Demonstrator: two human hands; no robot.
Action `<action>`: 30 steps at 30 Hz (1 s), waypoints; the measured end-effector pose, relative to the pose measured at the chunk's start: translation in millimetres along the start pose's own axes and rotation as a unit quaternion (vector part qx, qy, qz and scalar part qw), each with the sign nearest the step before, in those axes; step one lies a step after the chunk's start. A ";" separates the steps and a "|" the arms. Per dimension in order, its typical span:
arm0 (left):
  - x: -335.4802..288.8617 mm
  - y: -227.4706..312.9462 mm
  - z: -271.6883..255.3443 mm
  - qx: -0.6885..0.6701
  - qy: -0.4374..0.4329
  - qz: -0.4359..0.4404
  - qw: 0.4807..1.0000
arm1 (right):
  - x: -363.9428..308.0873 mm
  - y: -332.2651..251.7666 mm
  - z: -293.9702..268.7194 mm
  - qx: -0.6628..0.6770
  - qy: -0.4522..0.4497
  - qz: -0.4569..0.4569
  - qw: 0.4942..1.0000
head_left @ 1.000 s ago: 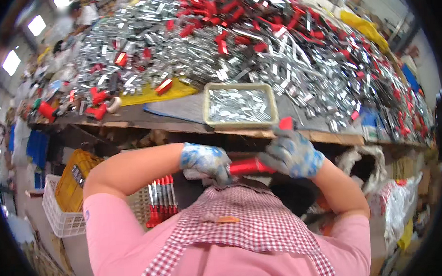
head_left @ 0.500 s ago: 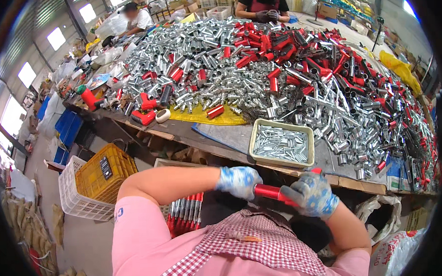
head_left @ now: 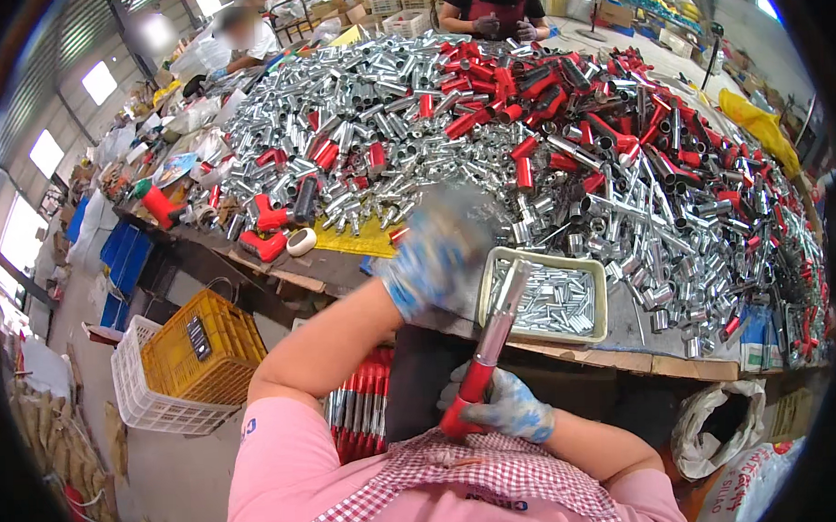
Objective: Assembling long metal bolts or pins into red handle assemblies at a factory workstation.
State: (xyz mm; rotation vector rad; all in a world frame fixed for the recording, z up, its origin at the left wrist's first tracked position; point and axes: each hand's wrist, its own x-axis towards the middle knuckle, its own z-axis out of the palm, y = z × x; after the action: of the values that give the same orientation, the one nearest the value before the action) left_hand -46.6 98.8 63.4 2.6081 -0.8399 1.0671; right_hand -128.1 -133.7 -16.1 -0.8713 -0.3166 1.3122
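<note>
My right hand (head_left: pixel 511 407), in a blue-and-white glove, is closed around the red grip of a red-handled metal tube (head_left: pixel 491 346). The tube stands tilted in front of my apron, its silver end pointing up past the front of a small cream tray (head_left: pixel 600 324) of short silver pins (head_left: pixel 556 300). My left hand (head_left: pixel 441 251), gloved alike, reaches over the table's front part, just left of the tray. Motion smears its fingers, so I cannot see whether they hold anything. Beneath it are small silver fittings (head_left: pixel 361 203) on a yellow cloth (head_left: pixel 348 240).
A large heap of silver tubes (head_left: pixel 375 88) and red handles (head_left: pixel 541 82) covers the table. Several red-and-silver pieces (head_left: pixel 359 406) lie below the table edge beside my left arm. A yellow crate (head_left: pixel 205 347) sits in a white basket (head_left: pixel 155 385). Two people work across the heap.
My left hand has left the red-handled tube and moved up over the table. The right hand has come down and left, turning the tube from sideways to silver end up.
</note>
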 end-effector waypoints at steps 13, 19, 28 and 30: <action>-70.2 -153.2 46.3 0.283 -0.179 -0.283 0.899 | 46.0 57.7 -2.0 -0.232 0.208 -0.078 0.947; -24.2 13.5 4.2 -0.311 -0.149 -0.167 0.924 | 52.2 81.7 -7.5 -0.157 0.162 -0.081 0.971; -80.6 90.7 14.6 -0.640 -0.112 -0.433 0.625 | 14.5 -27.1 4.7 -0.601 -0.077 0.125 0.786; -90.4 96.2 20.2 -0.626 -0.051 -0.402 0.666 | 2.7 -80.3 -20.1 -0.699 -0.063 0.051 0.710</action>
State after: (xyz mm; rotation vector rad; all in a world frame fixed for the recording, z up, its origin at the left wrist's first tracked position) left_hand -142.3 51.1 -16.6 1.4367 -0.1426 -0.0503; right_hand -57.6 -139.1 27.0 -2.0693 -1.5124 1.0685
